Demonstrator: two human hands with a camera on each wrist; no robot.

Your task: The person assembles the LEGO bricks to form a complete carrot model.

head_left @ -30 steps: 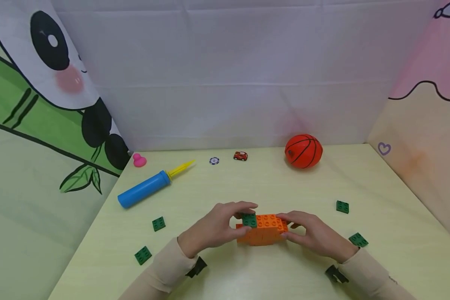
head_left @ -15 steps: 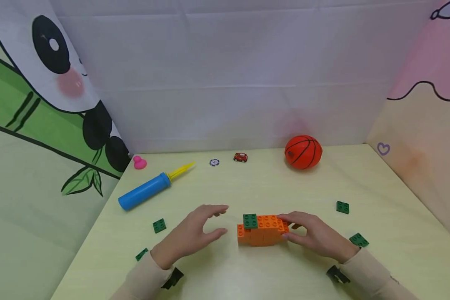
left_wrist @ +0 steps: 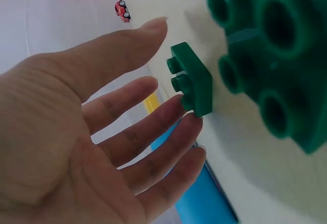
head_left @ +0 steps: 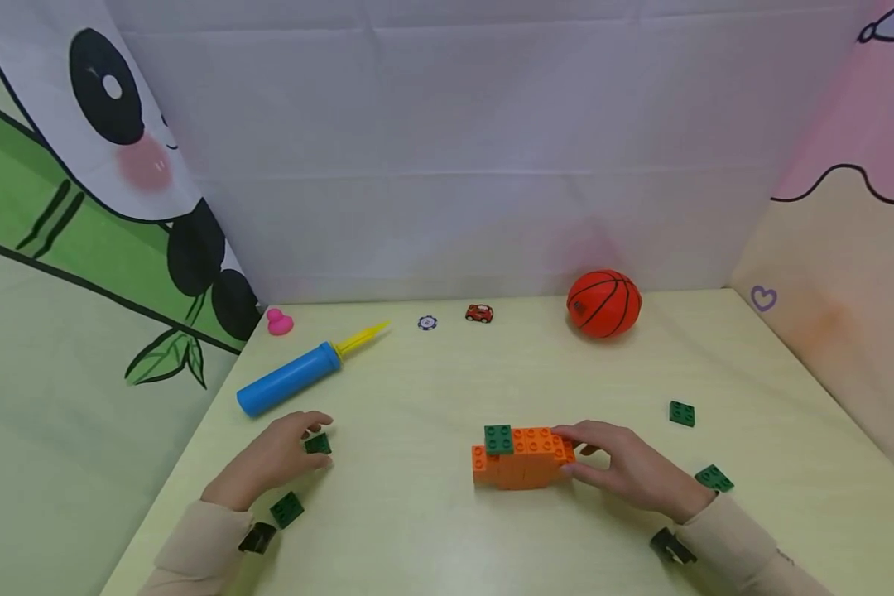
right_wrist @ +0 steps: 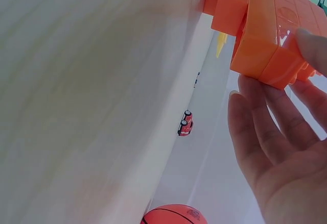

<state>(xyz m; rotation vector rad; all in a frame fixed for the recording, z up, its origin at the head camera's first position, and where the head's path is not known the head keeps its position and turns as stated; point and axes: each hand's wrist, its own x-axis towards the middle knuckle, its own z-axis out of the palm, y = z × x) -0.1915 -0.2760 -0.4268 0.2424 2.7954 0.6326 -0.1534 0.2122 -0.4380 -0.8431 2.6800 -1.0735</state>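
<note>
Over the left part of the table my left hand [head_left: 268, 459] reaches around a small green building brick [head_left: 317, 444], thumb and fingers spread apart. In the left wrist view that brick [left_wrist: 200, 78] lies on the table between thumb and fingertips, not pinched. A second green brick [head_left: 287, 509], large and near in that view, lies beside the left wrist. At the centre stands a stack of orange building bricks [head_left: 525, 472], with one green brick [head_left: 498, 439] on top at its left end. My right hand [head_left: 626, 465] holds the stack's right end between thumb and fingers.
Two more green bricks, one farther back [head_left: 682, 414] and one by the right wrist [head_left: 714, 478], lie on the right. Behind are a blue hand pump [head_left: 289, 381], pink toy [head_left: 279, 322], poker chip [head_left: 428, 323], red toy car [head_left: 480, 313] and small basketball [head_left: 604, 304].
My left hand has let go of the green brick on the orange stack and moved left to a loose green brick. The right hand keeps its hold on the stack.
</note>
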